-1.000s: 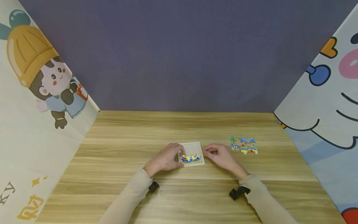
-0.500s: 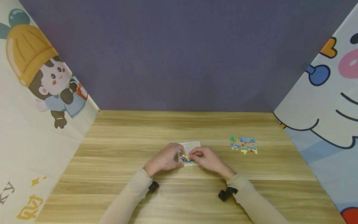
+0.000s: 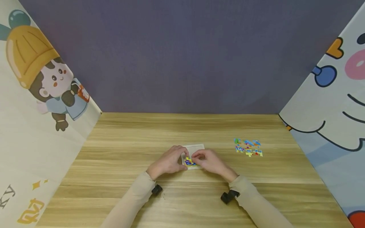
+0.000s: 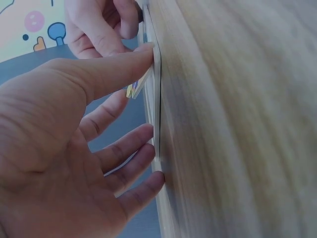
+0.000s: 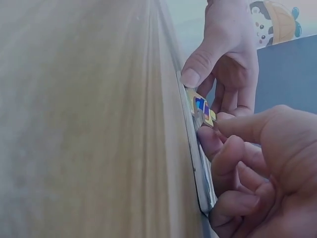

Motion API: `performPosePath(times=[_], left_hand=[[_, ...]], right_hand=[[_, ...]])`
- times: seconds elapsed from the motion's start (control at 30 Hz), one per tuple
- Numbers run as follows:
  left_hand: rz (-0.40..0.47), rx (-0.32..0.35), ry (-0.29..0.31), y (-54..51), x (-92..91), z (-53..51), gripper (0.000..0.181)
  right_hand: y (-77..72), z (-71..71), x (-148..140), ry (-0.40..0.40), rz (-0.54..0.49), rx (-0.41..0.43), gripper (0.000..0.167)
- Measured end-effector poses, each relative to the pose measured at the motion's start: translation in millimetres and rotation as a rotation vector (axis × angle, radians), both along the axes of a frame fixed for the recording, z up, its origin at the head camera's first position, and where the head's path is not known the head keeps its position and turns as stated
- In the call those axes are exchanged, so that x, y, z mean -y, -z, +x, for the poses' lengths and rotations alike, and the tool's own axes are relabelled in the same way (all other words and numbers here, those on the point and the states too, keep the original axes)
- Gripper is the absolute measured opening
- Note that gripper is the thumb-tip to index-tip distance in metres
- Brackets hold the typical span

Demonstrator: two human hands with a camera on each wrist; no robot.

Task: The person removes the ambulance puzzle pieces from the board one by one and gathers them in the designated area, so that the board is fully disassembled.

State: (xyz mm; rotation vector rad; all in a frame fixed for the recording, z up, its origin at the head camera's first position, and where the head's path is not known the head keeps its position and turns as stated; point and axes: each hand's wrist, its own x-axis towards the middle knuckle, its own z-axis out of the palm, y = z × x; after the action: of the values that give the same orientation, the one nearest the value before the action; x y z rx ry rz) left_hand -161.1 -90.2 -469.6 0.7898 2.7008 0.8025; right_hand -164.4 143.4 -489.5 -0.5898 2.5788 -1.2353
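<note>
A small pale puzzle tray lies on the table with yellow and blue jigsaw pieces along its near side. My left hand rests at the tray's left side, its thumb pressing the near edge and its other fingers spread, lightly bent. My right hand reaches over the tray from the right and pinches a jigsaw piece between thumb and forefinger, mostly hidden by the fingers. In the right wrist view a yellow, blue and purple jigsaw piece stands tilted up between the two hands. The left forefinger is close to it.
More loose jigsaw pieces lie in rows on the wooden table, right of the tray. A dark panel rises behind the table. Cartoon-printed walls flank both sides. Each wrist wears a black camera.
My right hand has moved left from beside the tray to over it, carrying the small jigsaw piece, then shifted slightly further left. The left hand has kept its place.
</note>
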Motion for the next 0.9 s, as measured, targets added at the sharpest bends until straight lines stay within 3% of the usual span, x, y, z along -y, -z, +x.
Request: performPosePath(times=[0.2, 0.43, 0.9], left_hand=[[-0.004, 0.001, 0.0, 0.7, 0.2, -0.9, 0.04], [0.0, -0.001, 0.007, 1.0, 1.0, -0.6, 0.04], [-0.012, 0.011, 0.008, -1.2, 1.5, 0.4, 0.042]], right_hand=[[-4.0, 0.2, 6.8, 0.006, 0.035, -0.009, 0.015], [-2.7, 0.4, 11.2, -0.053, -0.033, 0.044, 0.013], [-1.2, -0.3, 6.2, -0.059, -0.063, 0.086, 0.011]])
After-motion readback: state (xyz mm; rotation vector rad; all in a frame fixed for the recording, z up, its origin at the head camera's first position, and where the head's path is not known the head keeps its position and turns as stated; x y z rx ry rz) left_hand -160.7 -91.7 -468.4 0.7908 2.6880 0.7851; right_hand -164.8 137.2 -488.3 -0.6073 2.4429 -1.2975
